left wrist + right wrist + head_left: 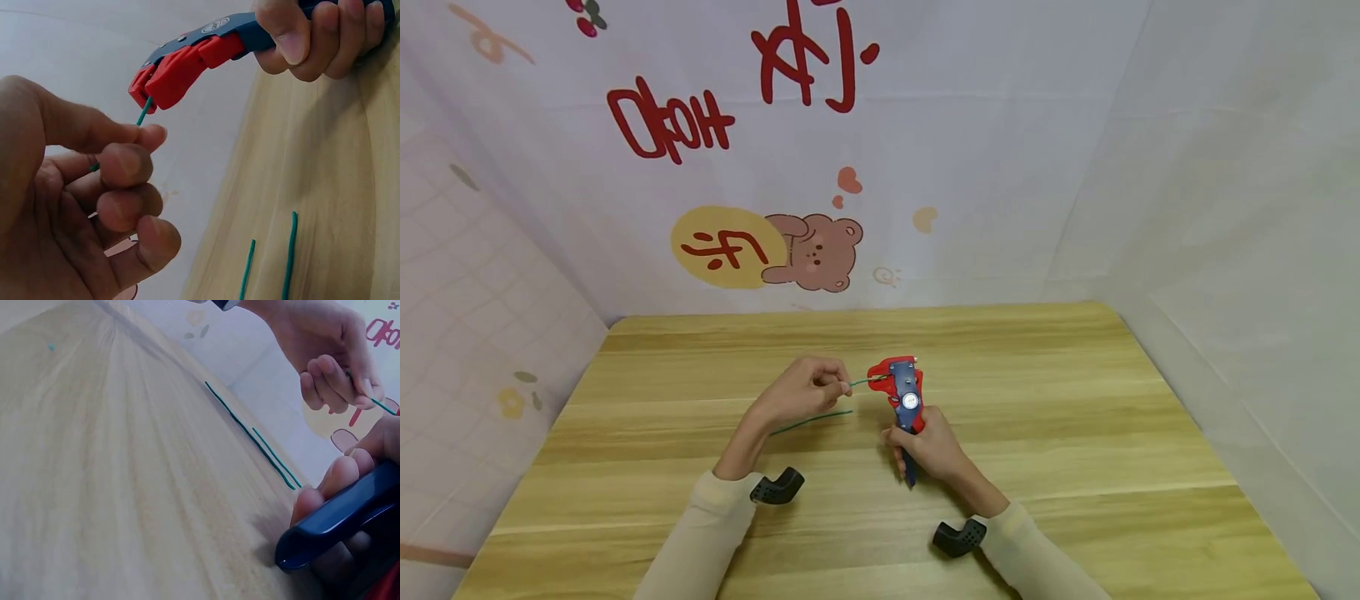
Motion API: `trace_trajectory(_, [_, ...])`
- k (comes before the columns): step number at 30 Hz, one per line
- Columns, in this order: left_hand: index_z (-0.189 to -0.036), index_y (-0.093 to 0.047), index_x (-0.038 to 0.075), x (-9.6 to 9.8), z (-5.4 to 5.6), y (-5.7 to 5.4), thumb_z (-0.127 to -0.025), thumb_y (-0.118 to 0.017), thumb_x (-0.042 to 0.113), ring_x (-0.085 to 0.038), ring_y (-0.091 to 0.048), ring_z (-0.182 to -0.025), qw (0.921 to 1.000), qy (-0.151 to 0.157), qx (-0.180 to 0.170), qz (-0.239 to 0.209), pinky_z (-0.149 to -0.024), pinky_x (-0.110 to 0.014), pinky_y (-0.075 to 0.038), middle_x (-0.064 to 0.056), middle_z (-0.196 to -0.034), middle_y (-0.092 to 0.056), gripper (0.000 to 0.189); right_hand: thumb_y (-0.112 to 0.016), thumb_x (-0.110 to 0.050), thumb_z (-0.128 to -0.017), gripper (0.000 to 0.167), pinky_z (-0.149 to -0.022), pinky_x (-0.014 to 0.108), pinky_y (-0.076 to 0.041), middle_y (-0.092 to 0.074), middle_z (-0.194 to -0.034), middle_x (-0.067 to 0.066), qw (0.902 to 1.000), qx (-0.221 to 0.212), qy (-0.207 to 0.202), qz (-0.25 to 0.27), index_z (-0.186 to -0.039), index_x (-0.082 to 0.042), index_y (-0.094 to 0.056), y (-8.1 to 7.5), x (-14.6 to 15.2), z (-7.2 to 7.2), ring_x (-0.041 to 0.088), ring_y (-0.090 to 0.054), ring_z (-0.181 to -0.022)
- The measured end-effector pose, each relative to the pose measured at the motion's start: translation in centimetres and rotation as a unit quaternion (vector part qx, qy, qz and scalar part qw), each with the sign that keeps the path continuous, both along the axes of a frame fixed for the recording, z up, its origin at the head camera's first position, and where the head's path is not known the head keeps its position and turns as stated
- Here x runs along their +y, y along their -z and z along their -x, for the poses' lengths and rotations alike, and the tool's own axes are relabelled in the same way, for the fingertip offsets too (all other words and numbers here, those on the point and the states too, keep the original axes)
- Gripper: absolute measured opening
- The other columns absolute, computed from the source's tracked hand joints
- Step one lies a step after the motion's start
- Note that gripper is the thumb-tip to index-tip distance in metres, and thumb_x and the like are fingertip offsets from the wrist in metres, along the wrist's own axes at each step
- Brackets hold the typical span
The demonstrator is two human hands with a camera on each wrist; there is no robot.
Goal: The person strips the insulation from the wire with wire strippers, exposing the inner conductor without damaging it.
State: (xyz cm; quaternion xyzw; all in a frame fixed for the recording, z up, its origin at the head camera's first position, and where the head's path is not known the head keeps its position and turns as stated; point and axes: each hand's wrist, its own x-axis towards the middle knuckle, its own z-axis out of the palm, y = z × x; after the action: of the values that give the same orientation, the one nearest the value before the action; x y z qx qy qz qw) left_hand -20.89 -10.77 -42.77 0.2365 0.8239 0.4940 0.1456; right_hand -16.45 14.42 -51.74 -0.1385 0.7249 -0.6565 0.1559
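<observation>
Head view: a wood-grain table [1037,375] with rounded far corners stands against a white printed cloth [985,108], which rises behind it and at both sides. The cloth bears red lettering, hearts and a brown bear [823,254] lying sideways.

Left hand [805,392]: thumb and forefinger pinch a green wire [861,382]; the remaining fingers are bent. Right hand [934,446]: fingers wrapped round the blue handles of a red-and-blue wire-stripping tool [904,387], held tilted, with its head toward the far edge. The wire runs from the left fingertips into the tool's red jaws; whether these bite on it cannot be determined.

Two loose green wires [290,256] lie on the table near the left hand, nearly parallel and slightly apart. A small green scrap [51,347] appears in the right wrist view, well apart from them.

Both hands work above the middle of the table, near each other, with the tool's head just beside the left fingertips. Wood surface extends on either side to the left and right edges, widest beyond the right hand. The far edge lies beyond the tool, near the cloth.
</observation>
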Motion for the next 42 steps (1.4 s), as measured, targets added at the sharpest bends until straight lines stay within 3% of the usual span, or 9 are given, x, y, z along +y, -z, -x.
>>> trace_trajectory(7, [-0.102,-0.068,0.009,0.5,0.0,-0.4,-0.1,-0.05,0.005,-0.011,-0.044,-0.053,0.9998,0.017,0.0,0.013,-0.057,-0.025,-0.038,0.002,-0.056,-0.051,0.019,-0.067,-0.008,-0.094,0.017,-0.049,0.039,-0.056,-0.06,-0.057,0.003,0.9999,-0.011,0.007,0.004,-0.084,0.004,-0.06,-0.1,0.1,0.0,0.018,-0.059,-0.044])
trace_trajectory(12, [-0.11,-0.068,0.013,0.7,0.0,-0.4,-0.102,-0.056,0.011,-0.012,-0.045,-0.053,0.9996,0.018,0.005,0.022,-0.056,-0.025,-0.038,0.002,-0.058,-0.053,0.015,-0.067,-0.007,-0.093,0.016,-0.048,0.039,-0.056,-0.06,-0.057,0.003,0.9999,-0.01,0.011,0.003,-0.083,0.002,-0.059,-0.3,0.2,0.0,0.019,-0.058,-0.043])
trace_trajectory(19, [-0.1,-0.071,0.016,1.1,0.1,-0.3,-0.104,-0.06,0.015,-0.012,-0.048,-0.054,0.9996,0.018,0.018,0.015,-0.054,-0.025,-0.038,0.001,-0.058,-0.054,0.012,-0.067,-0.007,-0.094,0.017,-0.049,0.037,-0.056,-0.061,-0.058,0.002,0.9999,-0.011,0.009,0.0,-0.085,0.005,-0.058,-0.5,0.5,0.1,0.017,-0.058,-0.044])
trace_trajectory(29, [-0.087,-0.072,0.016,1.1,0.0,-0.2,-0.101,-0.062,0.01,-0.012,-0.028,-0.048,0.9998,-0.006,0.014,-0.014,-0.053,-0.025,-0.03,0.003,-0.052,-0.033,0.018,-0.067,-0.007,-0.094,0.019,-0.047,0.033,-0.054,-0.06,-0.058,0.002,1.0,-0.002,0.001,0.002,-0.088,0.009,-0.057,-0.4,0.4,0.0,0.016,-0.058,-0.044])
trace_trajectory(34, [-0.085,-0.072,0.017,0.6,-0.1,-0.2,-0.099,-0.063,0.01,-0.012,-0.028,-0.049,0.9997,-0.019,0.007,-0.012,-0.052,-0.025,-0.029,0.005,-0.052,-0.033,0.019,-0.067,-0.008,-0.094,0.017,-0.047,0.034,-0.054,-0.06,-0.058,0.0,0.9999,0.01,-0.002,-0.005,-0.087,0.006,-0.06,-0.3,0.0,-0.1,0.014,-0.058,-0.044])
trace_trajectory(42, [-0.084,-0.073,0.016,0.1,-0.1,-0.3,-0.099,-0.063,0.009,-0.011,-0.027,-0.049,0.9996,-0.015,0.014,-0.018,-0.052,-0.024,-0.028,0.004,-0.052,-0.033,0.019,-0.069,-0.01,-0.093,0.019,-0.046,0.035,-0.054,-0.061,-0.057,0.001,0.9999,0.014,-0.001,0.007,-0.087,0.007,-0.062,-0.2,-0.2,-0.2,0.015,-0.059,-0.044])
